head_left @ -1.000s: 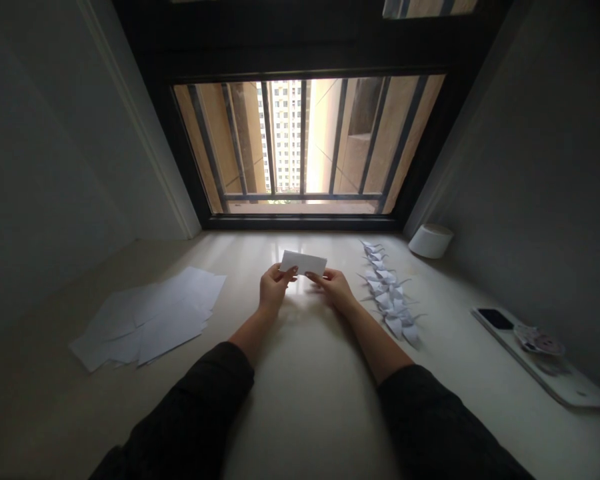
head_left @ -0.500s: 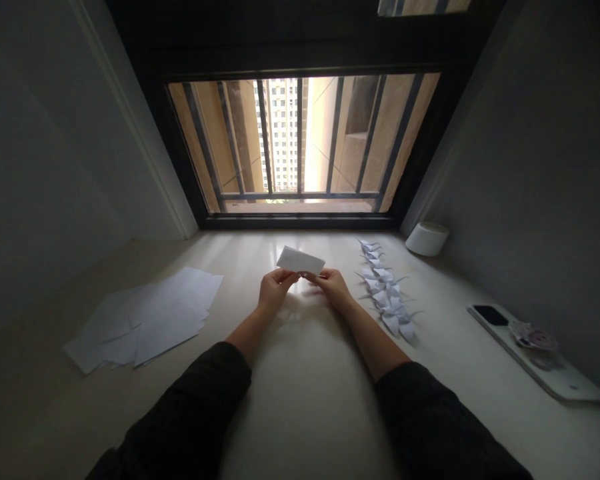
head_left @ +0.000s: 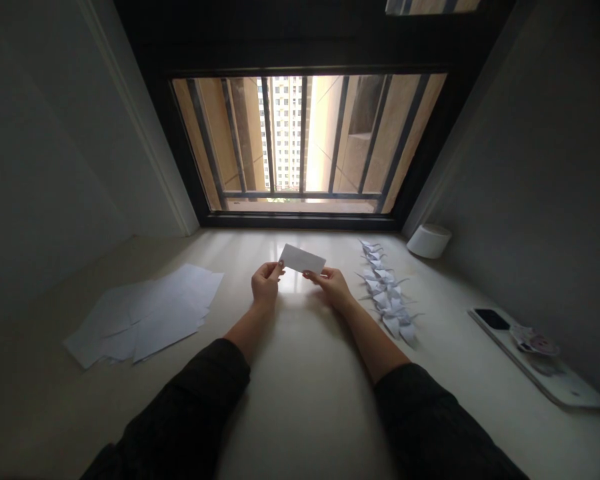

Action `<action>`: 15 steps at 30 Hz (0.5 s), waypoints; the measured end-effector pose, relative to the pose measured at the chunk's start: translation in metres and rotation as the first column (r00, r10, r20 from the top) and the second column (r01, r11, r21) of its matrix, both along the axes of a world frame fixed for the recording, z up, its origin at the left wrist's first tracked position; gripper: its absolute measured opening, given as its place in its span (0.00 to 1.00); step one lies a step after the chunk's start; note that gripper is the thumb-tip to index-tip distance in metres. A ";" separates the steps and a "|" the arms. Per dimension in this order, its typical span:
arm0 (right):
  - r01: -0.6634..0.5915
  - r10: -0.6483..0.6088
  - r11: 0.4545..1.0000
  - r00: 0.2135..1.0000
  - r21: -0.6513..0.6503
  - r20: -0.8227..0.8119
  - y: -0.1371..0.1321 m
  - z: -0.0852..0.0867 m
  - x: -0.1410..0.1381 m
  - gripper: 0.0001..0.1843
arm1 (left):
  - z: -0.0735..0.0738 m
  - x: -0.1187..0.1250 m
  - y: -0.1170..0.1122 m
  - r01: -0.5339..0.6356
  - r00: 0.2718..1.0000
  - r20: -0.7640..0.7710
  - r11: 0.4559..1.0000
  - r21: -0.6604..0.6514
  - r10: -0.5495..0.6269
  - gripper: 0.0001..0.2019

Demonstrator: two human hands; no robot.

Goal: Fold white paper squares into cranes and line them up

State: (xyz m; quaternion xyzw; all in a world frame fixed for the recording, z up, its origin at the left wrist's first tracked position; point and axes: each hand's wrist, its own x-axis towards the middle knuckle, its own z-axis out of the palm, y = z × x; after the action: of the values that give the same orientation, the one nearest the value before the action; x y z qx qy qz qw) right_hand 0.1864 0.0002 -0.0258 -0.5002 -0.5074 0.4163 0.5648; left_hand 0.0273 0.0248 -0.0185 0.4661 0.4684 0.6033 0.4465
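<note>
A folded white paper rectangle [head_left: 303, 259] is held up above the pale windowsill surface [head_left: 300, 400], in front of the window. My left hand [head_left: 266, 283] pinches its left end with closed fingers. My right hand [head_left: 333, 285] pinches its lower right edge. Both forearms reach forward from dark sleeves. The paper tilts slightly, its right end lower.
A loose spread of white paper sheets [head_left: 145, 317] lies to the left. A row of several folded white paper cranes [head_left: 387, 293] lies to the right of my hands. A white round container [head_left: 429, 240] stands at the back right. A tablet with a phone [head_left: 533, 353] lies far right.
My left hand slid out to the paper's left end, and the paper now tilts a little more. The right hand has kept its grip.
</note>
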 end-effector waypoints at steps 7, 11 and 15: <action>0.102 -0.109 0.992 0.990 -0.078 -0.092 0.001 -0.002 0.003 0.23 | 0.002 0.001 -0.005 0.058 0.995 -0.088 0.997 0.049 -0.054 0.14; 0.177 -0.199 0.978 0.949 -0.109 -0.245 0.006 -0.006 0.006 0.24 | 0.002 0.002 -0.008 0.143 0.977 -0.167 0.987 0.070 -0.129 0.13; 0.188 -0.207 0.978 0.937 -0.093 -0.280 0.008 -0.009 0.007 0.23 | 0.001 0.003 -0.007 0.162 0.977 -0.154 0.985 0.060 -0.151 0.13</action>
State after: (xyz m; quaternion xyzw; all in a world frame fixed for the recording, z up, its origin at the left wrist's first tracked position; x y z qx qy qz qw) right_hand 0.1933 0.0083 -0.0345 -0.5006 -0.3531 0.4424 0.6550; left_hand 0.0300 0.0179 -0.0176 0.5609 0.4402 0.5464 0.4394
